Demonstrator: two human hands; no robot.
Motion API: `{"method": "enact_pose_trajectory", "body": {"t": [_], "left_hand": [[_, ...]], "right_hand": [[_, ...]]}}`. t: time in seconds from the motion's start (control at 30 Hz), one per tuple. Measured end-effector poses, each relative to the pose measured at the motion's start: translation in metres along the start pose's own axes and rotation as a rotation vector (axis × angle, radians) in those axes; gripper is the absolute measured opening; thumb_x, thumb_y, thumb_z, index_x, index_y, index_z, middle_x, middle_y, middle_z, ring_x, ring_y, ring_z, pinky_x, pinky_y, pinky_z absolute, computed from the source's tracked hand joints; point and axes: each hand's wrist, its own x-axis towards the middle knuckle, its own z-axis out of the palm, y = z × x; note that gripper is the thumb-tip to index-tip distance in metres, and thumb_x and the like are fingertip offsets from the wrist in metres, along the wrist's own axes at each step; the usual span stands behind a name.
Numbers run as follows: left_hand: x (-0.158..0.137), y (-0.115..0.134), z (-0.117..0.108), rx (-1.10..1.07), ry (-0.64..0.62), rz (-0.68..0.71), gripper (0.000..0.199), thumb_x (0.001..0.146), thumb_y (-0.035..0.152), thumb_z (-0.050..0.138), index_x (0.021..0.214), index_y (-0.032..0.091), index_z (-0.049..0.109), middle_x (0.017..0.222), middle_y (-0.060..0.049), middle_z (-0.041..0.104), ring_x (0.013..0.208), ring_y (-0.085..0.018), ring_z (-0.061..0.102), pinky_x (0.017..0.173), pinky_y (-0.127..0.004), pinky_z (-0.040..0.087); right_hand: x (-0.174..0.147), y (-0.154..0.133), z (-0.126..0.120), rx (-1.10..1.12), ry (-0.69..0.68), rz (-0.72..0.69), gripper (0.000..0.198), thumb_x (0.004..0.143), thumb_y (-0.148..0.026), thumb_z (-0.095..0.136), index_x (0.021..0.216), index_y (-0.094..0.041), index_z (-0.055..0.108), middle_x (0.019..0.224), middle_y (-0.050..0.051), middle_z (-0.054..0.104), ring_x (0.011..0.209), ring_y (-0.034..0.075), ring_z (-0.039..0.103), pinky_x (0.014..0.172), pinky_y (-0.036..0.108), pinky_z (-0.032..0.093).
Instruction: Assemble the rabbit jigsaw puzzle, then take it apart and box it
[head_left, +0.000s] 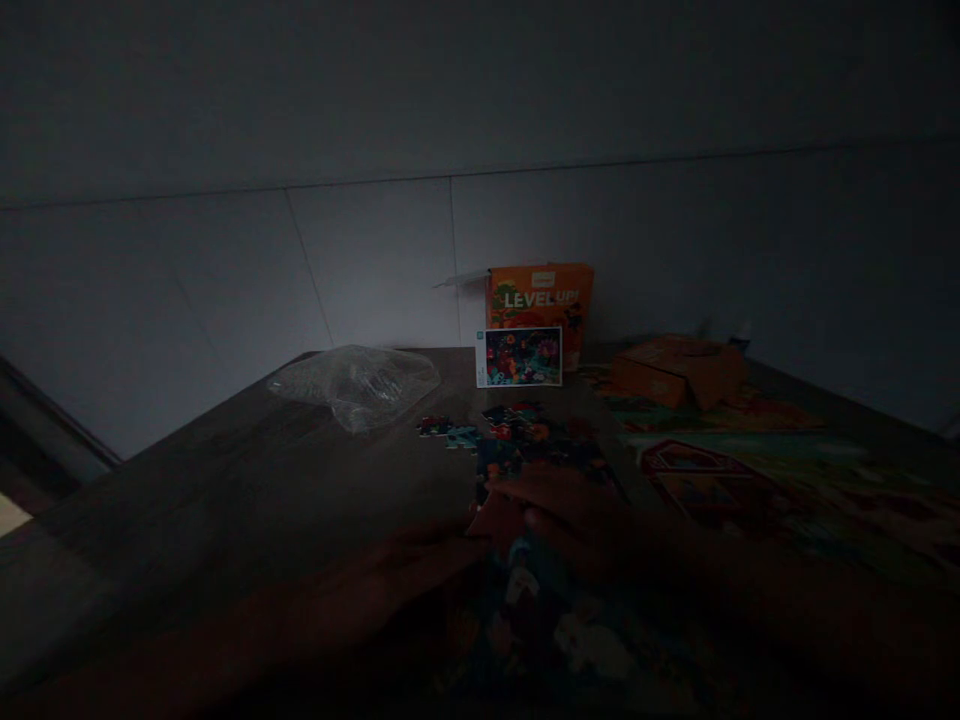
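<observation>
A partly joined jigsaw puzzle (525, 435) with dark, colourful artwork lies down the middle of the table. Its near part (592, 640) shows pale animal shapes and runs below my hands. My right hand (577, 510) reaches over the puzzle from the right, its fingers bent together near the middle; whatever is between them is too dark to make out. From the left comes my left hand (420, 570), its fingertips close to those of the right, at the puzzle's left edge. Gloom and blur hide its fingers.
Behind the puzzle a picture card (523, 358) leans on an orange "LEVEL UP!" box (540, 295). A crumpled clear plastic bag (360, 385) lies left. On the right are an orange carton (679, 370) and a colourful picture sheet (795, 480). A pale wall (382, 260) stands behind.
</observation>
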Motion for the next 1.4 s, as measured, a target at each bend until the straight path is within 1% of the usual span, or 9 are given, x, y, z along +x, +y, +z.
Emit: {"method": "enact_pose_trajectory", "body": {"t": [0.2,0.3,0.47,0.73,0.87,1.0,1.1,1.27,1.4], "left_hand": [[0.0,-0.001,0.001,-0.007,0.001,-0.009,0.077,0.092,0.019,0.058,0.154,0.029,0.015,0.157,-0.009,0.031,0.141,-0.029,0.035,0.111,-0.045,0.042],[0.002,0.0,-0.001,-0.009,-0.032,0.004,0.077,0.092,0.02,0.058,0.155,0.029,0.014,0.158,-0.008,0.029,0.142,-0.028,0.034,0.112,-0.044,0.04],[0.007,0.004,-0.006,-0.028,-0.042,0.053,0.076,0.094,0.02,0.056,0.156,0.026,0.012,0.159,-0.01,0.027,0.143,-0.028,0.033,0.115,-0.041,0.037],[0.003,-0.006,-0.002,-0.052,0.018,0.048,0.035,0.095,0.02,0.056,0.13,0.022,0.053,0.136,-0.011,0.057,0.133,-0.026,0.045,0.108,-0.042,0.043],[0.0,-0.02,-0.001,-0.022,0.113,-0.046,0.016,0.095,0.017,0.053,0.109,0.019,0.06,0.116,-0.01,0.064,0.115,-0.023,0.055,0.097,-0.039,0.05],[-0.001,-0.031,-0.001,0.023,0.186,-0.043,0.016,0.095,0.014,0.049,0.105,0.018,0.061,0.11,-0.009,0.065,0.106,-0.022,0.057,0.092,-0.04,0.051],[-0.004,-0.033,0.0,0.071,0.19,-0.054,0.028,0.095,0.017,0.051,0.122,0.02,0.057,0.122,-0.01,0.062,0.116,-0.024,0.055,0.098,-0.042,0.05],[-0.008,-0.027,0.002,0.194,0.128,0.011,0.067,0.097,0.029,0.054,0.154,0.031,0.019,0.152,-0.008,0.041,0.142,-0.029,0.033,0.112,-0.048,0.039],[-0.005,-0.022,0.002,0.146,0.022,0.05,0.074,0.097,0.027,0.053,0.156,0.027,0.008,0.14,-0.008,0.056,0.141,-0.028,0.035,0.116,-0.048,0.032]], "right_hand": [[-0.003,0.002,0.001,0.105,-0.025,0.036,0.061,0.09,-0.029,0.055,0.147,-0.017,0.036,0.131,0.016,0.059,0.117,0.026,0.058,0.096,0.044,0.049],[-0.003,0.002,0.006,0.242,0.045,0.143,0.07,0.085,-0.027,0.064,0.148,-0.022,0.033,0.126,0.013,0.061,0.11,0.024,0.062,0.092,0.04,0.053],[-0.001,0.005,0.014,0.52,0.147,0.302,0.057,0.083,-0.018,0.063,0.137,-0.025,0.046,0.114,0.008,0.063,0.093,0.018,0.066,0.078,0.031,0.057],[0.003,0.007,0.01,0.437,0.264,0.279,0.031,0.083,-0.017,0.059,0.114,-0.021,0.061,0.1,0.005,0.068,0.094,0.018,0.065,0.081,0.031,0.055],[0.007,0.005,0.009,0.425,0.307,0.313,0.026,0.081,-0.016,0.061,0.106,-0.02,0.064,0.087,0.002,0.067,0.081,0.015,0.065,0.072,0.027,0.055],[0.007,0.006,0.009,0.418,0.303,0.321,0.023,0.082,-0.019,0.062,0.105,-0.021,0.065,0.089,0.002,0.069,0.079,0.014,0.066,0.07,0.026,0.054],[0.006,0.006,0.009,0.404,0.29,0.332,0.022,0.083,-0.021,0.062,0.104,-0.022,0.066,0.092,0.003,0.071,0.083,0.015,0.067,0.073,0.027,0.055],[0.007,0.007,0.008,0.304,0.249,0.273,0.016,0.085,-0.019,0.061,0.1,-0.02,0.067,0.095,0.004,0.071,0.088,0.016,0.067,0.078,0.029,0.053],[0.008,0.007,0.008,0.209,0.203,0.164,0.016,0.088,-0.018,0.06,0.102,-0.02,0.068,0.098,0.005,0.071,0.092,0.016,0.066,0.084,0.031,0.052]]}}
